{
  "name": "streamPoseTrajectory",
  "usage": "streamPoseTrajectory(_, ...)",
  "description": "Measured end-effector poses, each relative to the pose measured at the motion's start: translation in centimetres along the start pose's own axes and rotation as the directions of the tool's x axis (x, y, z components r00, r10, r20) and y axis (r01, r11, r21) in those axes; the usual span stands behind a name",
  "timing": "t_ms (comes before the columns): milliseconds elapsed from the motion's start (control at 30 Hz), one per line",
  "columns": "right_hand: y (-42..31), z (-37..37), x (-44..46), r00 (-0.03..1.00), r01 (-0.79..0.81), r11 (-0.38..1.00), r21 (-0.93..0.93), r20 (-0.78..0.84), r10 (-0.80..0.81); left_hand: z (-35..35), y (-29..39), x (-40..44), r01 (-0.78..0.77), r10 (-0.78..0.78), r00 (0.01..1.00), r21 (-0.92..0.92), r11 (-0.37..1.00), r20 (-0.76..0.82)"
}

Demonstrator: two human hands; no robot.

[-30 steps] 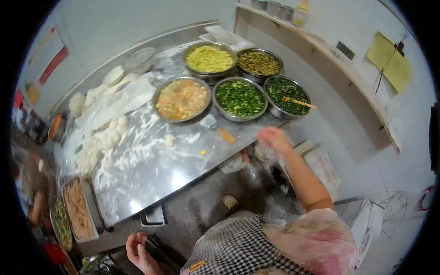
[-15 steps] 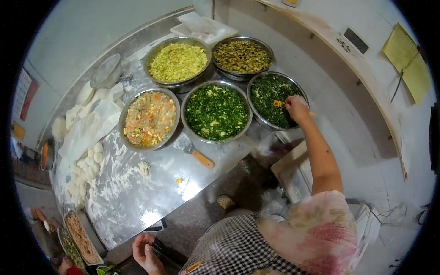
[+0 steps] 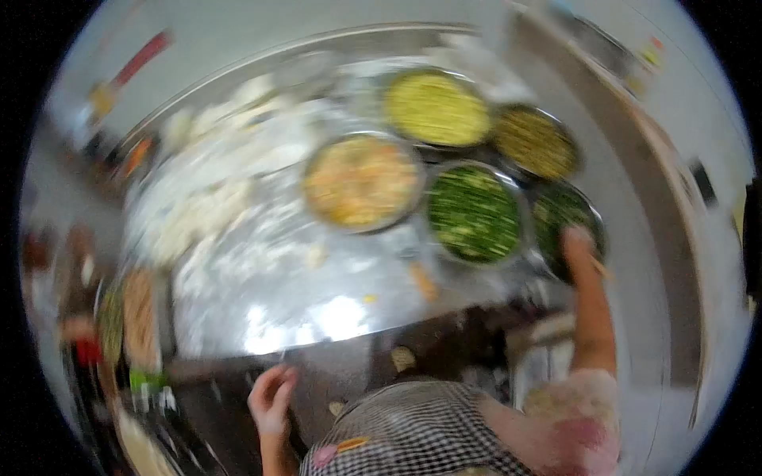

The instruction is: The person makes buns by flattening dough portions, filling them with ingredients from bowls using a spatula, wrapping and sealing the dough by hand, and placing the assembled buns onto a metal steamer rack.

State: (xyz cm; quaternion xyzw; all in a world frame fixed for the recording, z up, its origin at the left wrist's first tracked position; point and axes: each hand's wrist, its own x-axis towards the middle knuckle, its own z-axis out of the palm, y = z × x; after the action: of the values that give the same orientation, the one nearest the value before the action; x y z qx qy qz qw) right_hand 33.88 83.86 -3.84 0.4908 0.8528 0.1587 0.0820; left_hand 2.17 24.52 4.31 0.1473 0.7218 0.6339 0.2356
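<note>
My right hand point(image 3: 578, 240) reaches into the far-right steel bowl point(image 3: 601, 230) of dark chopped greens point(image 3: 556, 210). Its fingers are blurred and partly hidden, but they appear closed around a tool whose wooden handle point(image 3: 603, 270) sticks out beside my wrist; the tool's head is hidden. My left hand point(image 3: 272, 397) hangs in front of the table's near edge, its fingers loosely bent, a gap between thumb and fingers, and nothing in it. Left of the right hand's bowl stands a bowl of bright green chopped filling point(image 3: 474, 213).
Bowls of orange-white filling point(image 3: 363, 181), yellow filling point(image 3: 438, 109) and brownish filling point(image 3: 534, 143) stand on the floury steel table point(image 3: 270, 293). A wooden-handled scraper point(image 3: 424, 282) lies near the front. Pale dough pieces point(image 3: 202, 218) are at left, beyond a tray point(image 3: 141, 317) of brownish filling.
The view has swung left, so the table and bowls appear farther right, and it is blurred. My right hand remains at the dark greens, now lower into them. My left hand stays below the table edge.
</note>
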Motion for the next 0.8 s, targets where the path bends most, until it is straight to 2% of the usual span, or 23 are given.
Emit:
streamPoseTrajectory(33,2.0,4.8,2.4,0.995,-0.094,0.993,-0.068,0.007,0.095,-0.7,0.1,-0.6,0.048,-0.047,0.999,0.057,0.997,-0.022)
streamPoseTrajectory(100,3.2,3.9,3.9,0.999,-0.031,0.999,-0.025,-0.012,0.031,-1.1,1.6,-1.1,0.121,-0.121,0.993,0.129,0.984,-0.004)
streamPoseTrajectory(133,2.7,3.3,5.9,0.998,0.015,0.999,0.035,-0.064,-0.013,-2.3,0.6,-1.9,0.088,-0.09,0.996,0.122,0.989,0.017)
streamPoseTrajectory(167,2.3,2.2,7.7,0.993,0.039,0.994,0.106,-0.113,-0.027,-3.4,-0.9,-2.2,0.007,-0.012,0.998,0.074,0.997,0.067)
streamPoseTrajectory(200,0.5,0.2,9.4,0.985,0.07,0.977,0.2,-0.168,-0.036,-3.9,-1.9,-3.3,0.004,-0.003,0.999,-0.023,1.0,0.052)
streamPoseTrajectory(233,-2.3,-2.6,10.5,0.976,0.095,0.946,0.31,-0.215,-0.028,-5.6,-2.2,-4.0,-0.017,0.018,0.999,-0.008,1.0,0.045)
streamPoseTrajectory(267,-5.0,-5.0,11.1,0.967,0.124,0.895,0.428,-0.255,-0.012,-6.5,-4.5,-5.2,-0.024,0.028,0.999,-0.182,0.983,0.022)
streamPoseTrajectory(300,-8.5,-8.1,11.2,0.961,0.168,0.819,0.548,-0.278,-0.011,-7.7,-6.8,-6.6,-0.068,0.068,0.998,-0.196,0.978,-0.01)
streamPoseTrajectory(367,-18.2,-13.5,10.4,0.959,0.273,0.583,0.765,-0.261,-0.108,-10.5,-10.2,-9.4,0.0,-0.02,0.996,-0.227,0.974,-0.086)
streamPoseTrajectory(433,-32.4,-18.4,7.0,0.916,0.27,0.275,0.923,-0.157,-0.369,-14.2,-14.2,-12.6,0.083,-0.117,0.969,-0.162,0.983,-0.216)
streamPoseTrajectory(467,-40.4,-20.9,3.3,0.835,0.213,0.124,0.969,-0.115,-0.538,-15.8,-16.9,-14.6,0.13,-0.165,0.945,-0.14,0.982,-0.281)
streamPoseTrajectory(500,-49.1,-22.9,-3.7,0.713,0.158,-0.145,0.977,-0.215,-0.668,-17.9,-22.0,-17.7,0.188,-0.22,0.898,-0.12,0.975,-0.382)
streamPoseTrajectory(533,-57.9,-24.9,-10.7,0.561,0.004,-0.367,0.93,-0.306,-0.769,-18.6,-25.3,-20.6,0.26,-0.279,0.837,-0.106,0.96,-0.47)
streamPoseTrajectory(567,-61.7,-31.5,-23.4,0.384,0.218,-0.258,0.941,-0.326,-0.864,-19.8,-24.6,-24.0,0.471,-0.358,0.747,0.066,0.88,-0.561)
streamPoseTrajectory(600,-66.9,-32.7,-30.8,0.215,0.166,-0.254,0.953,-0.286,-0.934,-20.6,-26.0,-27.2,0.542,-0.384,0.686,0.082,0.836,-0.618)
streamPoseTrajectory(633,-68.4,-36.3,-39.9,-0.042,0.236,-0.307,0.922,-0.306,-0.951,-20.2,-31.1,-30.4,0.475,-0.352,0.587,-0.042,0.879,-0.728)
streamPoseTrajectory(667,-70.6,-38.1,-47.2,-0.295,0.33,-0.447,0.831,-0.359,-0.885,-20.3,-31.8,-34.0,0.491,-0.444,0.476,-0.19,0.85,-0.759)
streamPoseTrajectory(700,-71.6,-40.0,-53.2,-0.443,0.399,-0.555,0.73,-0.377,-0.814,-20.4,-32.8,-37.3,0.483,-0.532,0.364,-0.334,0.809,-0.764)
streamPoseTrajectory(733,-73.1,-40.7,-58.6,-0.564,0.411,-0.676,0.612,-0.412,-0.716,-19.4,-36.6,-40.7,0.475,-0.549,0.222,-0.402,0.783,-0.806)
streamPoseTrajectory(767,-73.9,-42.0,-63.7,-0.623,0.408,-0.69,0.598,-0.37,-0.689,-18.1,-39.8,-44.0,0.469,-0.555,0.071,-0.463,0.752,-0.829)
streamPoseTrajectory(800,-75.2,-42.6,-68.2,-0.691,0.31,-0.733,0.605,-0.386,-0.611,-16.9,-39.7,-46.7,0.453,-0.565,-0.047,-0.521,0.723,-0.824)
